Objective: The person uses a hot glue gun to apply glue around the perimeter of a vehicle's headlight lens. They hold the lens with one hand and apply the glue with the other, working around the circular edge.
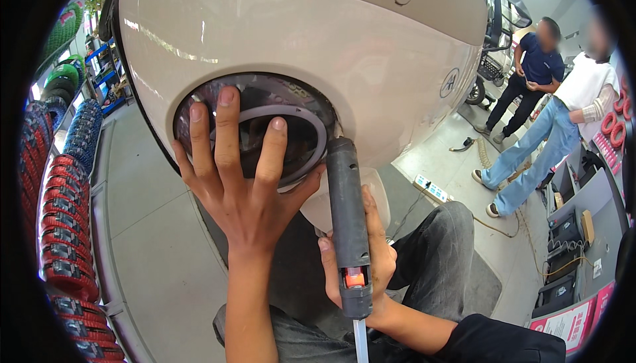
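A dark oval headlight (268,91) with a grey inner ring is set in the pale cream body panel (384,58) of a vehicle. My left hand (242,184) lies spread over it, fingertips on the lens and thumb stretched toward its right edge. In my right hand (379,250) is a black glue gun (348,210), its front end up by the headlight's lower right edge. A translucent glue stick (360,340) sticks out of the gun's back. Whether the tip touches the seam cannot be made out. A pale rounded part (321,210) sits behind the gun.
Red-wrapped tyres (66,230) and blue-wrapped tyres (83,131) are racked along the left. To the right, a white power strip (432,189) and cables lie on the floor. Two people (540,65) stand beyond, near a grey workbench (599,197). My bent knee (440,250) is close below.
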